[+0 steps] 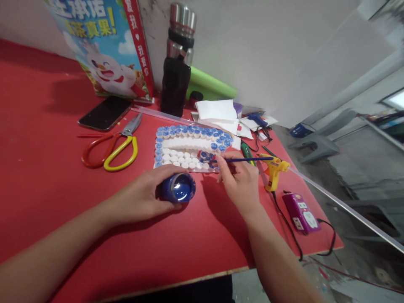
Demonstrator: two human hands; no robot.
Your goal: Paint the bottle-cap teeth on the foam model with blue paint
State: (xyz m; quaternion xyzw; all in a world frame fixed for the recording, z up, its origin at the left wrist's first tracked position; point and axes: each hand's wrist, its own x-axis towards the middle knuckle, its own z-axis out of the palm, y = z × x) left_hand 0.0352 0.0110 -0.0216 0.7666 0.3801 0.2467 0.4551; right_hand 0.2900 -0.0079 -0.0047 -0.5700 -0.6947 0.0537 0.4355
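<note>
In the head view, the left hand (147, 195) was wrapped around a small jar of blue paint (178, 187), its open mouth tilted toward the camera; the right hand (241, 183) pinched a thin dark blue paintbrush (249, 159), its tip down at the lower right part of a craft board (186, 145); the board lay flat on the red table (126, 252), just beyond both hands, covered with small round pieces, blue and white along the top and left side, plain white at the lower left, darker blue near the brush tip; scissors (121, 145) with one red and one yellow handle lay open to the left of the board, near a black phone (105, 112); behind the board were white papers (217, 113), a green roll (208, 84) and a dark case (175, 86) in front of a metal bottle (181, 31); to the right, a yellow glue gun (273, 172) held a long clear stick (344, 206), and a purple box (302, 213) with a black cord sat near the table's edge.
</note>
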